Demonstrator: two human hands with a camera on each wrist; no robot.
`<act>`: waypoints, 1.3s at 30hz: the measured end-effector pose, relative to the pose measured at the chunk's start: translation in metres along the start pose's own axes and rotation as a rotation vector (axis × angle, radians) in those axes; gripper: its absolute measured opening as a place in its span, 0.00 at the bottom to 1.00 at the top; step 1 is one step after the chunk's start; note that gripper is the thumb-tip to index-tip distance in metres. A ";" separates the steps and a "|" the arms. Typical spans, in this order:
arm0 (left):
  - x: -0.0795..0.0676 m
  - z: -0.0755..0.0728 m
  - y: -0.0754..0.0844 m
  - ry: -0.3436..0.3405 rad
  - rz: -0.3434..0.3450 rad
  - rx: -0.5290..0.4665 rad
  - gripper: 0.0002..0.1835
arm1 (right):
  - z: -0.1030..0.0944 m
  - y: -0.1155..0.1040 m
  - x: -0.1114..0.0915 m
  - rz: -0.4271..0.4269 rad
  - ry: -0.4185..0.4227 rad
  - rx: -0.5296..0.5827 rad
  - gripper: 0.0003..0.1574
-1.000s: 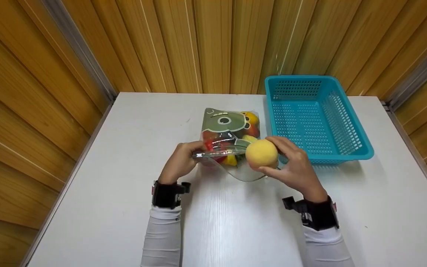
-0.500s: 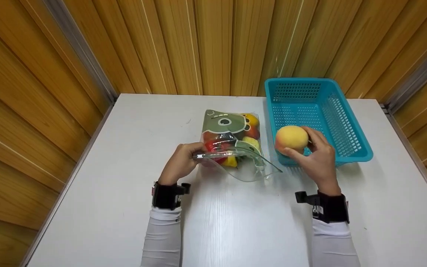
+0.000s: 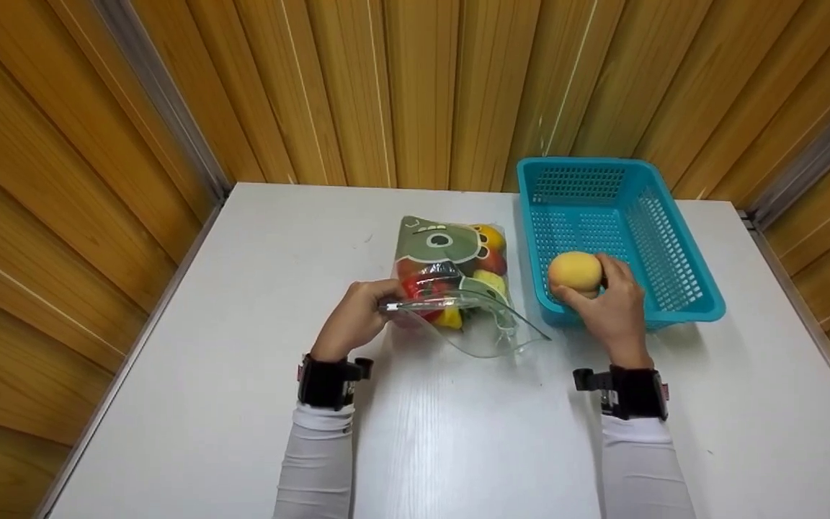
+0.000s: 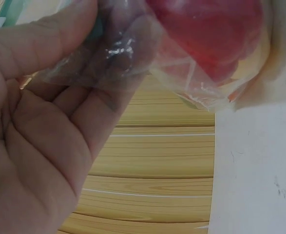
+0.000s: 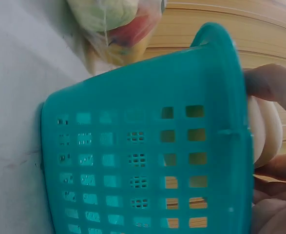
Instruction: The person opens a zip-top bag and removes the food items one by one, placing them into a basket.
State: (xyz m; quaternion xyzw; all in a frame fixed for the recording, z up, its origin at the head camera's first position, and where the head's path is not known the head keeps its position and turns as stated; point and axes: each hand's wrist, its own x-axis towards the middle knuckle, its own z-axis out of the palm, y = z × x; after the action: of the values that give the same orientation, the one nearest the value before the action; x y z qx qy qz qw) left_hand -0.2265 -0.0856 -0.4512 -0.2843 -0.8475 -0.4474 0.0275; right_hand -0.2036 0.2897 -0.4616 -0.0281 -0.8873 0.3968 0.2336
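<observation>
My right hand (image 3: 611,306) grips a yellow peach with a reddish side (image 3: 575,272) over the near left part of the teal plastic basket (image 3: 707,288). In the right wrist view the peach (image 5: 267,131) shows just beyond the basket's rim, partly hidden by it. With thumb and fingers my left hand (image 3: 357,317) pinches the zip edge of a clear plastic bag (image 3: 483,339) at its left corner. The bag has a green cartoon face print, and its mouth gapes toward me. Several colourful fruits and vegetables lie inside, among them a red one (image 4: 216,34) close to my left hand.
Both bag and basket rest on a white table (image 3: 458,447), the basket to the right of the bag. Wood-patterned panels (image 3: 415,94) stand behind the table and along its sides.
The peach in my right hand has moved right, from above the bag's mouth to over the basket, and lowered slightly. My left hand keeps hold of the bag's edge.
</observation>
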 end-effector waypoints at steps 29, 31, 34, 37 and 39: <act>0.000 0.002 0.001 0.008 0.013 0.036 0.16 | 0.003 -0.007 0.031 0.168 -0.416 -0.291 0.27; -0.001 0.002 0.001 0.007 0.010 0.037 0.16 | 0.002 -0.007 0.026 0.130 -0.377 -0.282 0.26; 0.000 0.001 0.001 0.007 0.010 0.048 0.18 | 0.000 -0.009 0.018 0.080 -0.305 -0.258 0.25; 0.000 0.001 0.001 0.009 0.013 0.059 0.19 | -0.001 -0.013 0.008 0.042 -0.226 -0.228 0.22; 0.000 0.001 0.001 0.010 0.015 0.066 0.19 | -0.002 -0.017 0.002 0.011 -0.179 -0.205 0.21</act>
State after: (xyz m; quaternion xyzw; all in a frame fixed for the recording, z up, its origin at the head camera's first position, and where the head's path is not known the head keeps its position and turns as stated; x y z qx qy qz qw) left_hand -0.2256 -0.0845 -0.4517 -0.2872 -0.8595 -0.4205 0.0445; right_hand -0.2020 0.2797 -0.4476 -0.0210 -0.9403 0.3062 0.1471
